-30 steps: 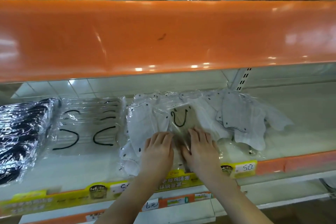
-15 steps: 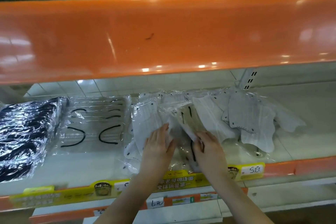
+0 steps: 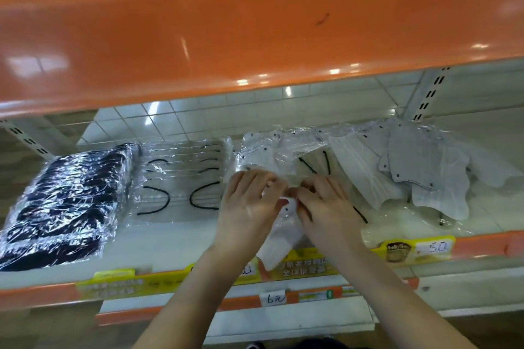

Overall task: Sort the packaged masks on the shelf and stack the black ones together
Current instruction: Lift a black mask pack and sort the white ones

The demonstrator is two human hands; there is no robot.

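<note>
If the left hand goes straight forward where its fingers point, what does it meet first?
Most likely the clear-wrapped white mask with black dots just beyond the left hand; depth is unclear.

Hands: left hand [image 3: 249, 201] and right hand [image 3: 326, 204] meet, fingers curled, on a clear packet of white masks [image 3: 279, 238] overhanging the shelf [image 3: 170, 244] edge.
Far left: stack of wrapped black masks [image 3: 65, 204].
Beside it: clear packets with black ear loops [image 3: 181, 178].
Right: loose pile of pale masks [image 3: 411, 173].
Front rail: yellow price strip [image 3: 416, 249] marked 5.0.
</note>
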